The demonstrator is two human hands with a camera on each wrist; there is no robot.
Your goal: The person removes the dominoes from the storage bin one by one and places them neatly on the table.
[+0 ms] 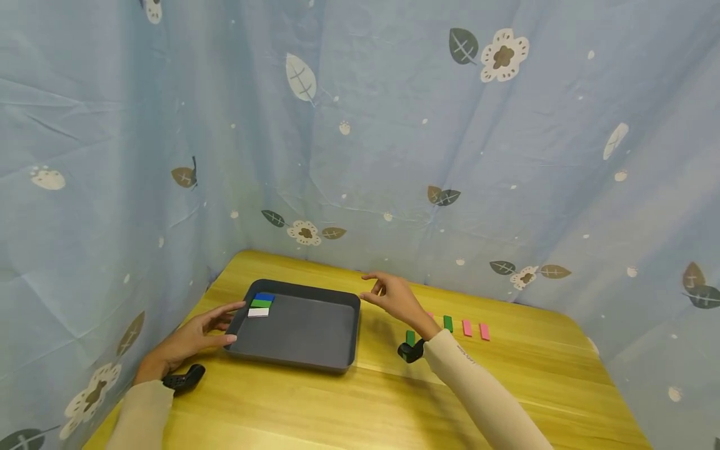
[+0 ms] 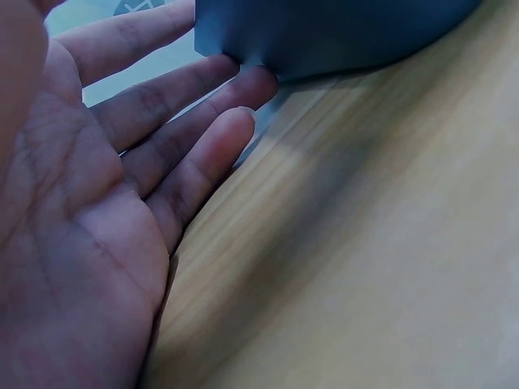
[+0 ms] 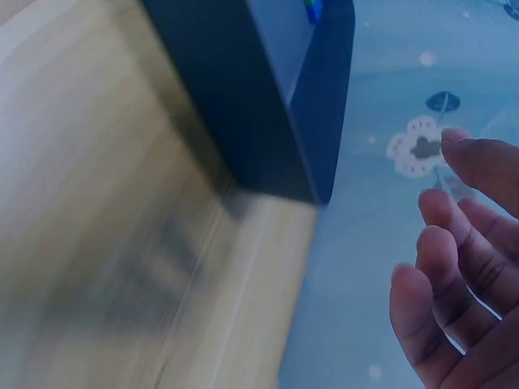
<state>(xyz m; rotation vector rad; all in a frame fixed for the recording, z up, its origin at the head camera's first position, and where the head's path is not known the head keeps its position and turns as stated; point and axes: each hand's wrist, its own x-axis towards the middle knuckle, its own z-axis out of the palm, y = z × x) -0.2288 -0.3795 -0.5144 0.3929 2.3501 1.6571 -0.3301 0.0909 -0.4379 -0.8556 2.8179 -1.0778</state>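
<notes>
A dark grey tray (image 1: 306,331) lies on the wooden table. Inside its far left corner, a blue block (image 1: 265,297), a green block (image 1: 261,304) and a white block (image 1: 258,312) form a short row. At the tray's left side is my left hand (image 1: 194,337), fingers extended and spread; in the left wrist view the fingertips (image 2: 258,81) come right up to the tray's outer wall (image 2: 324,40). My right hand (image 1: 396,300) hovers by the far right corner, holding nothing, its fingers (image 3: 409,304) loosely bent.
Right of the tray, partly behind the right forearm, lie a green block (image 1: 448,323), two pink blocks (image 1: 467,328) and a nearer green block (image 1: 410,338). Another pink piece (image 1: 430,315) is mostly hidden. A patterned blue curtain (image 1: 382,156) hangs behind the table and along its sides.
</notes>
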